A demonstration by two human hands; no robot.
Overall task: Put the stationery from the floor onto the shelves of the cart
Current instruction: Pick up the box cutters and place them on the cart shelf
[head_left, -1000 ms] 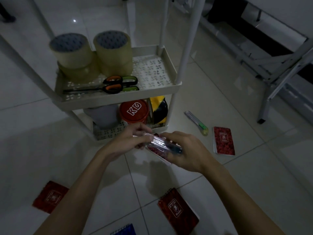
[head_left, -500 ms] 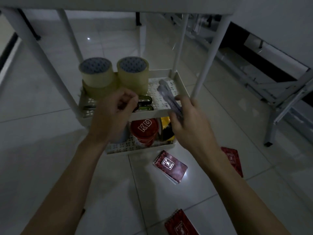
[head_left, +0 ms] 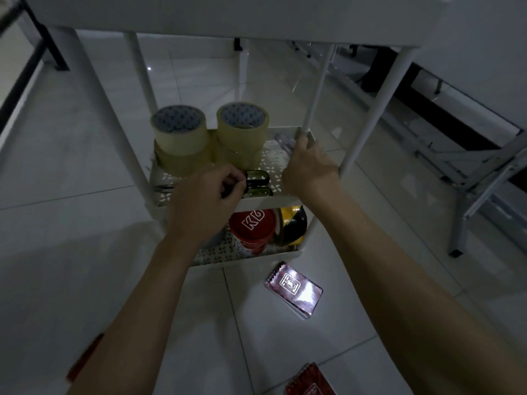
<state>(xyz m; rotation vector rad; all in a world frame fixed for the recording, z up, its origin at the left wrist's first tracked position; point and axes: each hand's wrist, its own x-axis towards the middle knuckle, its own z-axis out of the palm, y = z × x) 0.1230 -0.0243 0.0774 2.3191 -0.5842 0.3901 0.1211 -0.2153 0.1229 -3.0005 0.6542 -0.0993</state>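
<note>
The white cart's middle shelf (head_left: 281, 201) holds two stacks of tan tape rolls (head_left: 242, 124) and green-handled scissors (head_left: 258, 178). My right hand (head_left: 309, 166) reaches over the shelf's right side, shut on a clear packet of pens (head_left: 285, 142) that lies low at the back right corner. At the shelf's front edge, my left hand (head_left: 208, 201) has its fingers curled right beside the scissors' handles; I cannot tell whether it touches them. A red spiral notebook (head_left: 293, 290) lies on the floor in front of the cart.
The bottom shelf holds a red-lidded tub (head_left: 252, 226) and a yellow-black roll (head_left: 293, 226). Another red notebook (head_left: 310, 380) lies at the bottom edge, and a red item (head_left: 85, 357) shows beside my left arm. A grey metal frame (head_left: 470, 172) stands to the right.
Both hands rose from the floor to the middle shelf. My right hand carried the pen packet further in, to the shelf's back right corner. My left hand moved to the scissors.
</note>
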